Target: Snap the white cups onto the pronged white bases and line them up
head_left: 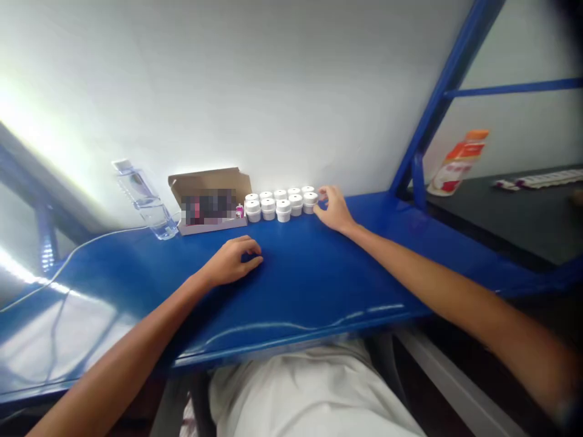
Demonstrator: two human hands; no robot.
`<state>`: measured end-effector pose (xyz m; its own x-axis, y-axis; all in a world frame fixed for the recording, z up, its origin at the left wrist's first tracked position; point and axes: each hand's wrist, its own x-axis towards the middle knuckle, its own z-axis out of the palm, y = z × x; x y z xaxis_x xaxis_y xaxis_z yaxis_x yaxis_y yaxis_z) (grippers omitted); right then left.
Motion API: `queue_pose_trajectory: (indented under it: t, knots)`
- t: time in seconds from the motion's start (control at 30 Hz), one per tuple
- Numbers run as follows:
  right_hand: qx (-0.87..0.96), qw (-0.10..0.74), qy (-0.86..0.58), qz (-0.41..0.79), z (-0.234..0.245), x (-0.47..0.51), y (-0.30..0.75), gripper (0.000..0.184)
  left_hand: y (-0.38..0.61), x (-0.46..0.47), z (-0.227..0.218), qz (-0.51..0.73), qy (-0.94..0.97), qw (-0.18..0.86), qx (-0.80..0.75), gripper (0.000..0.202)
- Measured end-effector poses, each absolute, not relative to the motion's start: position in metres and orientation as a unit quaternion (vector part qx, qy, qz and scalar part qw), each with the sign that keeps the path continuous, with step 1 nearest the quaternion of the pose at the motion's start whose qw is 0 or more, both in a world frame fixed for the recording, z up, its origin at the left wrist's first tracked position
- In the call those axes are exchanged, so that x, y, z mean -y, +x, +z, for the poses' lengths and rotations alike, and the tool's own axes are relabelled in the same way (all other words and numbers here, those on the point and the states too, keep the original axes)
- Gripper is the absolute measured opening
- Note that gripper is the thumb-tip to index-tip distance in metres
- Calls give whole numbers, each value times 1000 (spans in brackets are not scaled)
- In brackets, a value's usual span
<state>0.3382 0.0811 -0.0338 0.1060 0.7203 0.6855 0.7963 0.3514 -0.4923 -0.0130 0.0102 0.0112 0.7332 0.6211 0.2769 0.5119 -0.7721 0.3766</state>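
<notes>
Glossy blue table (pixel 319 285), smooth and reflective, set against a plain pale wall. Small white jars (pixel 281 203), short round cylinders with flat lids, matte plastic by the look, stand in two close rows at the table's far edge, touching one another and close to the wall. Right hand (pixel 334 209), arm stretched forward, rests at the right end of the rows with fingers loosely curled and fingertips touching the end jar; whether it grips that jar cannot be told. Left hand (pixel 232 261) lies palm down on bare table, well short of the jars, fingers bent and relaxed, holding nothing. Open cardboard box (pixel 209 200), brown with lid flap raised, sits just left of the jars; its contents are blurred. Small pink-and-white item (pixel 239 210) stands between box and jars. Clear plastic water bottle (pixel 148 200), ribbed, white cap, stands left of the box. Thin white cable (pixel 91 243) trails across the table's left part. Blue metal frame bars (pixel 437 103) rise on the right; beyond them, an orange-and-white bottle (pixel 460 161) on a dark counter (pixel 501 212).
</notes>
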Motion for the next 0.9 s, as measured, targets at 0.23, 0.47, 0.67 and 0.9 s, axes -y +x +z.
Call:
queue_pose_trajectory:
  t: [0.23,0.47,0.67,0.9]
  knots:
    - [841,351,-412,-11,-18,-53,286,35,-13,-11,10,187,926,142,-296,23]
    - [855,324,-403,33,-33,-50,273,53,-15,-11,13,172,931,136,-293,24]
    - [852,299,-424,68,-38,-55,278,58,-15,-12,13,169,931,136,-292,23]
    - [807,391,-441,-41,-27,-57,285,42,-16,-12,14,156,934,134,-292,23]
